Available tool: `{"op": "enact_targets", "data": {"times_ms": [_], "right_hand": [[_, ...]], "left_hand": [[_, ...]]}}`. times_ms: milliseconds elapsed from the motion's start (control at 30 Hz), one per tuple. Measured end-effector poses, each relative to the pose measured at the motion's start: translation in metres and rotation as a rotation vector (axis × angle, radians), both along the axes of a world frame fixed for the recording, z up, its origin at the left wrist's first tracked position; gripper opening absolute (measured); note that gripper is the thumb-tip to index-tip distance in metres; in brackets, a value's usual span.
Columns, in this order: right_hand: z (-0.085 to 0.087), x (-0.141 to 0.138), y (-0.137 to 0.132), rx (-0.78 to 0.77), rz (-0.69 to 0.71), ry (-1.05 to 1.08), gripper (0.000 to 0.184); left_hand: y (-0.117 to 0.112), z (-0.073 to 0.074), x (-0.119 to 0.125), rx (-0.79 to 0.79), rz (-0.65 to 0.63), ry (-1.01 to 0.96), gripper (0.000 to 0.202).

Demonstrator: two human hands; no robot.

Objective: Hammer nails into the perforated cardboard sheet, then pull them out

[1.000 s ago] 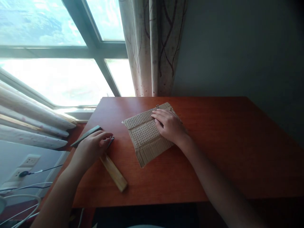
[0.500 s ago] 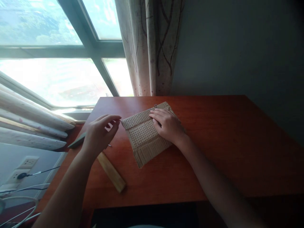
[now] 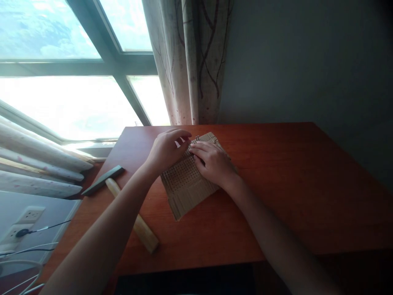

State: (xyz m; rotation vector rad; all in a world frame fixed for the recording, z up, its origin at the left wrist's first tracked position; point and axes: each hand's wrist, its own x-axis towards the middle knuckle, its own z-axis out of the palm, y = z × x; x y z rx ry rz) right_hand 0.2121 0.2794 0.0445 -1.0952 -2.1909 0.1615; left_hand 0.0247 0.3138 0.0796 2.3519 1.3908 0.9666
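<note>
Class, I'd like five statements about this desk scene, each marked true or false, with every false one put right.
1. The right hand rests on the perforated cardboard. True.
2. The left forearm hides part of the hammer's handle. True.
3. The left hand grips the hammer. False: it is over the cardboard, close to the right hand.
4. The hammer lies on the cardboard. False: it lies on the table.
5. A black plug sits in the wall socket. True.

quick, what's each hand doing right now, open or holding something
Left hand: fingers curled above the cardboard; cannot tell whether it holds anything.
Right hand: open, laid on the cardboard.
</note>
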Motion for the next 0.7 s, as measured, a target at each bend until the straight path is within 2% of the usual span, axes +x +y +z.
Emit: {"op": "enact_targets", "data": {"times_ms": [133, 367, 533, 700], "right_hand": [[0.001, 0.0, 0.0, -0.01, 0.002, -0.015, 0.032], [0.0, 0.0, 0.0, -0.011, -0.003, -0.001, 0.031], [-0.002, 0.0, 0.001, -0.004, -0.002, -0.005, 0.031], [-0.001, 0.001, 0.001, -0.014, -0.005, -0.014, 0.032]], "left_hand": [[0.012, 0.0, 0.013, -0.049, 0.019, 0.072, 0.023], [0.03, -0.002, 0.026, 0.004, 0.054, 0.204, 0.015], [0.026, -0.003, 0.026, 0.156, 0.089, -0.027, 0.015], [0.013, 0.016, 0.007, 0.197, 0.219, -0.35, 0.013]]}}
